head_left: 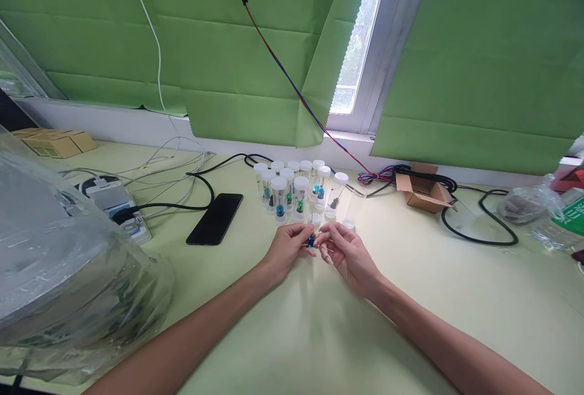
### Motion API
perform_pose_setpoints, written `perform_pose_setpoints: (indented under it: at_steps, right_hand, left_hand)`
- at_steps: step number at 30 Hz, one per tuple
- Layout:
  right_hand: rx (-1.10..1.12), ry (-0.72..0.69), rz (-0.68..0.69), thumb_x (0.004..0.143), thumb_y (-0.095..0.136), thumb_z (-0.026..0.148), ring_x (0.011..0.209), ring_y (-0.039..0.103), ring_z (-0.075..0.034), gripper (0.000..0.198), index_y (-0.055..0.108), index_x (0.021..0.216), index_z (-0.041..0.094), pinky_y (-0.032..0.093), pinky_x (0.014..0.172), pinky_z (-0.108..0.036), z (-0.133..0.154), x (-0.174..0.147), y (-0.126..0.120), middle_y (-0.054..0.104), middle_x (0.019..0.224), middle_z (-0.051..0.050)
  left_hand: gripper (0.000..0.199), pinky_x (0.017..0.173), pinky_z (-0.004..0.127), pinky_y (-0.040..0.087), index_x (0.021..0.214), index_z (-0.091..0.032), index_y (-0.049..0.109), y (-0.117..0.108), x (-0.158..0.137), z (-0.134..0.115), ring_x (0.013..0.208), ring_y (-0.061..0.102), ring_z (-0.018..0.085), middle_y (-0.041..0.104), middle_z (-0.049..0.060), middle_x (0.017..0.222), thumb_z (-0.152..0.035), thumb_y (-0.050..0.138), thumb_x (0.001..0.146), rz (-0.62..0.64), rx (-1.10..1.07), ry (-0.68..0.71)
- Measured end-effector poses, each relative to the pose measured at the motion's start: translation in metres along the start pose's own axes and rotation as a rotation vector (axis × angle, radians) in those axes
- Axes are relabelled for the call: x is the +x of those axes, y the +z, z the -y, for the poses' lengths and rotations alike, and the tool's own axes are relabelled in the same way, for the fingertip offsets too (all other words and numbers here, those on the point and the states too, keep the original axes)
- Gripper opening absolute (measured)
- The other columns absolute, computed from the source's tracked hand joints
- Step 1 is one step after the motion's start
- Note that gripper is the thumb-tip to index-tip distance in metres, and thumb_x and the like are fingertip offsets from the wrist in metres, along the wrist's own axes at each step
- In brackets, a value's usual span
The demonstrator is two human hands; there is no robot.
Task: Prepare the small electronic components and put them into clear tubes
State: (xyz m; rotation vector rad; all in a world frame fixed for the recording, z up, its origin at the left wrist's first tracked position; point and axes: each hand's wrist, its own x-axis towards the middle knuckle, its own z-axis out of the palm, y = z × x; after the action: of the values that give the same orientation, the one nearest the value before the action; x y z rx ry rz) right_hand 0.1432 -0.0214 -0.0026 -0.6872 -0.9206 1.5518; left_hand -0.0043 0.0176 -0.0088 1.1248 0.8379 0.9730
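Note:
Between the thumb and fingers of my left hand (287, 251) is a small dark-blue piece (311, 241), too small to identify. My right hand (349, 255) meets it from the right, its thumb and fingertips pinched together beside the blue piece; what they hold is hidden. Just beyond both hands stands a cluster of clear capped tubes, among them a front tube (279, 200) with a blue part inside and one (300, 197) with a green part. At the cluster's right is a tube (337, 191) with a grey part. A small white cap (316, 219) lies close to my fingertips.
A black phone (214, 220) lies left of the tubes. Further left are a power strip (114, 203) with cables and a large plastic-wrapped object (77, 261). An open cardboard box (424, 191), black cable loops (479, 241) and a plastic bottle (561, 224) are at the right.

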Motion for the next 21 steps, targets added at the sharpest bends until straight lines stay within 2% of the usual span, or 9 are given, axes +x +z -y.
perform_pose_setpoints:
  at_steps: [9, 17, 21]
  right_hand:
    - [-0.071, -0.038, -0.024, 0.081, 0.069, 0.044, 0.054, 0.051, -0.010, 0.028, 0.063, 0.083, 0.017, 0.038, 0.052, -0.024, -0.0037, 0.0006, -0.0036, 0.065, 0.071, -0.003]
    - [-0.339, -0.157, -0.065, 0.084, 0.063, 0.048, 0.047, 0.050, -0.010, 0.031, 0.063, 0.076, 0.017, 0.038, 0.047, -0.025, -0.0062, 0.0010, -0.0067, 0.063, 0.066, -0.002]
    - [-0.376, -0.173, -0.069, 0.087, 0.059, 0.048, 0.047, 0.050, -0.010, 0.032, 0.063, 0.076, 0.017, 0.038, 0.046, -0.025, -0.0062, 0.0004, -0.0066, 0.062, 0.064, -0.002]
  left_hand:
    - [0.035, 0.055, 0.023, 0.049, 0.076, -0.013, 0.071, -0.0005, 0.0001, -0.0011, 0.067, 0.058, 0.013, 0.063, 0.004, 0.073, -0.047, 0.068, 0.077, 0.027, 0.006, 0.009]
    - [0.035, 0.054, 0.022, 0.049, 0.070, -0.013, 0.068, -0.0001, -0.0006, -0.0009, 0.065, 0.054, 0.012, 0.058, 0.003, 0.070, -0.047, 0.068, 0.076, 0.030, 0.020, 0.013]
    - [0.035, 0.053, 0.023, 0.049, 0.070, -0.013, 0.068, 0.0007, -0.0011, -0.0022, 0.064, 0.054, 0.012, 0.058, 0.003, 0.069, -0.047, 0.068, 0.076, 0.027, 0.040, 0.008]
